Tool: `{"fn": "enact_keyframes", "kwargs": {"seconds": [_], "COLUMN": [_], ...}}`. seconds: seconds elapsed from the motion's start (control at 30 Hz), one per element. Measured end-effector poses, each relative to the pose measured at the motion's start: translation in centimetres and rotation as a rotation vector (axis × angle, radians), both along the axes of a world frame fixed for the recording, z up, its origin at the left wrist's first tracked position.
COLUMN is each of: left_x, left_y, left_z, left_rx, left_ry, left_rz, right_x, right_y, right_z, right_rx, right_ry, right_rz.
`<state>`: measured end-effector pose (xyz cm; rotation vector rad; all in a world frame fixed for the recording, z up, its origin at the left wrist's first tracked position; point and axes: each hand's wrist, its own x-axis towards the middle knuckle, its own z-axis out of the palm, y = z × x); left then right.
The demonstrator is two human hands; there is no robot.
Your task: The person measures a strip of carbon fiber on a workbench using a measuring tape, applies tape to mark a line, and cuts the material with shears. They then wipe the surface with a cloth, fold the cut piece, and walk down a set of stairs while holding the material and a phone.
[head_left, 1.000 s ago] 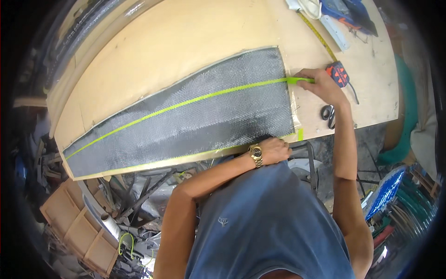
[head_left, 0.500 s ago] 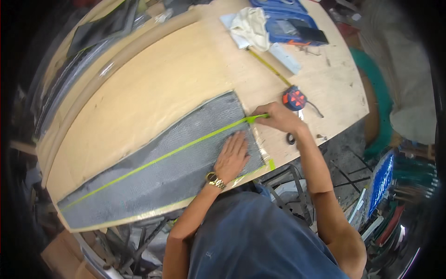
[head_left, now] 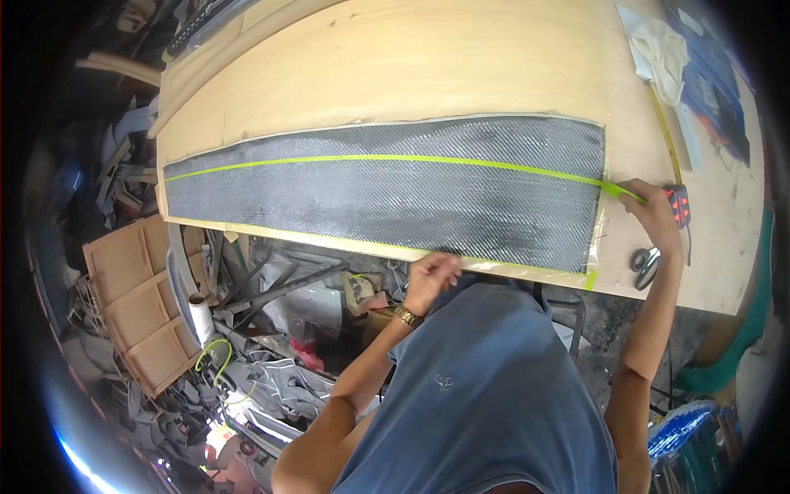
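A long piece of dark grey woven fabric [head_left: 370, 202] lies flat along the front of the table. Lengthwise over it runs a strip of bright green tape [head_left: 395, 157]. Beyond the fabric's right end, my right hand [head_left: 656, 218] pinches the tape's free end between thumb and fingers. My left hand [head_left: 432, 282], wearing a gold watch at the wrist, is at the table's front edge, off the fabric. Its fingers are curled in, and nothing shows in them.
Scissors [head_left: 646, 267] and a tape measure [head_left: 678, 206] lie beside my right hand, the blade [head_left: 665, 136] pulled out. Farther right are a white cloth [head_left: 661, 62] and a blue case [head_left: 712, 90]. A wooden panel [head_left: 148, 305] leans amid clutter below the table at left.
My left hand has lifted off the fabric and drawn back to the table's front edge, its fingers now curled. My right hand still pinches the tape end. The view has turned toward the left.
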<state>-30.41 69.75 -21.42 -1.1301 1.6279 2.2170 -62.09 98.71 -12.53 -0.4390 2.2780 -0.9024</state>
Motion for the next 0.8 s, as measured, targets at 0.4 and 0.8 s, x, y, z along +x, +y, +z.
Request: {"fn": "enact_keyframes", "kwargs": {"seconds": [0.4,0.8], "left_x": [3.0,-0.1], "left_y": [-2.2,-1.5], "left_z": [-0.1,1.4], "left_rx": [0.010,-0.388], "left_ry": [-0.138,-0.011], "left_rz": [0.258,-0.212], "right_x": [-0.1,-0.5], "right_y": [0.0,2.7], "right_z": [0.5,-2.6], "right_rx": [0.008,-0.075], "right_ry": [0.013,0.099], "right_rz": [-0.012,0.079]}}
